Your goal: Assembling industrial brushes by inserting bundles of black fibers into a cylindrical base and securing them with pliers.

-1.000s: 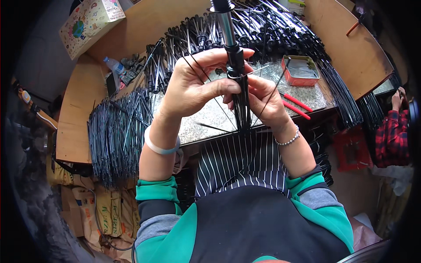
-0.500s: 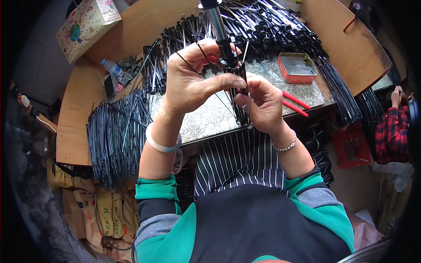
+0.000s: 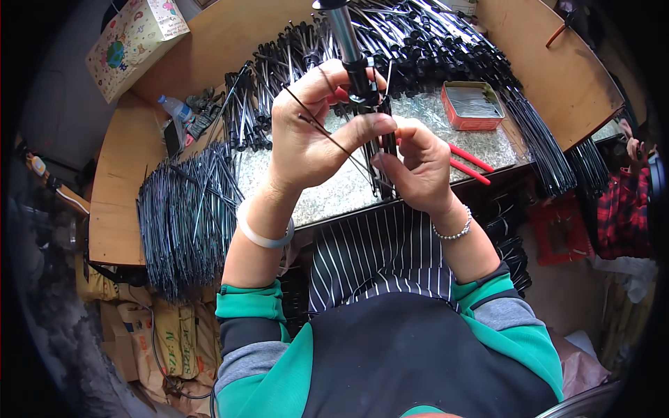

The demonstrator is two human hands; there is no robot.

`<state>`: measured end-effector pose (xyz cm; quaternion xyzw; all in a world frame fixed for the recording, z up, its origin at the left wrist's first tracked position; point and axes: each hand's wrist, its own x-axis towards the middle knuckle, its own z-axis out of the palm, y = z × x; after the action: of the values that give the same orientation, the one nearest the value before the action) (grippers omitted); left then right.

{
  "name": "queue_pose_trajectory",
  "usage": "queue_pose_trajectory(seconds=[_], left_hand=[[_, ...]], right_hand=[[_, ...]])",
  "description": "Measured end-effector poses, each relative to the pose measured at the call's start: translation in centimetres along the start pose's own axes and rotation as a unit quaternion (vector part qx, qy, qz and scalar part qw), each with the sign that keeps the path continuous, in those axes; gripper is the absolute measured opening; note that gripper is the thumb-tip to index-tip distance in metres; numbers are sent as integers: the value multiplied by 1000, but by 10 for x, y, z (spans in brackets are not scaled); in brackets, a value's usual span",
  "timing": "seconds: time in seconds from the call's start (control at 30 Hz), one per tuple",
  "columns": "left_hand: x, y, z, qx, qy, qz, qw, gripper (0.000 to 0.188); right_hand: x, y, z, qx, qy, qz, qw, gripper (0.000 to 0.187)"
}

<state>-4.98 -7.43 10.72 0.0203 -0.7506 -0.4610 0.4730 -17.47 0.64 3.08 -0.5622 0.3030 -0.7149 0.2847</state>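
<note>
Between my hands stands an umbrella frame (image 3: 345, 35), its silver shaft pointing up and away and its black ribs hanging below a black hub. My left hand (image 3: 306, 132) curls around the hub, with the thumb pressed to the ribs and a few thin black ribs slanting across the palm. Just to the right, my right hand (image 3: 423, 171) pinches the lower ribs between thumb and fingers. What exactly lies at the fingertips is too small to make out. Red-handled pliers (image 3: 470, 167) lie beside my right hand, their head hidden behind it.
Behind my hands, many umbrella frames (image 3: 425, 42) are piled on the bench. Bundles of black ribs (image 3: 185, 216) hang over the left edge. A red tin (image 3: 477, 122) holds thin wires. A plastic bottle (image 3: 178, 108) lies at left. A co-worker's plaid sleeve (image 3: 625, 216) shows at right.
My left hand has shifted slightly right, its thumb sliding toward the right fingers. The loose ribs in its palm have swung to a new slant. My right hand stays nearly in place.
</note>
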Motion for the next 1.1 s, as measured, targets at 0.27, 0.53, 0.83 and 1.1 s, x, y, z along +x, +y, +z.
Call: queue_pose_trajectory(seconds=[0.27, 0.53, 0.83, 1.1], left_hand=[[-2, 4, 2, -22, -22, -26, 999, 29], [-5, 7, 9, 26, 3, -34, 999, 34], [-7, 8, 25, 157, 60, 39, 985, 23], [-10, 8, 20, 222, -28, 21, 974, 43]], right_hand=[[-2, 0, 2, -50, 12, -26, 998, 27], [-1, -5, 3, -81, 62, -43, 994, 24], [1, 5, 2, -59, 94, -50, 993, 21], [1, 6, 0, -52, 89, -45, 994, 20]])
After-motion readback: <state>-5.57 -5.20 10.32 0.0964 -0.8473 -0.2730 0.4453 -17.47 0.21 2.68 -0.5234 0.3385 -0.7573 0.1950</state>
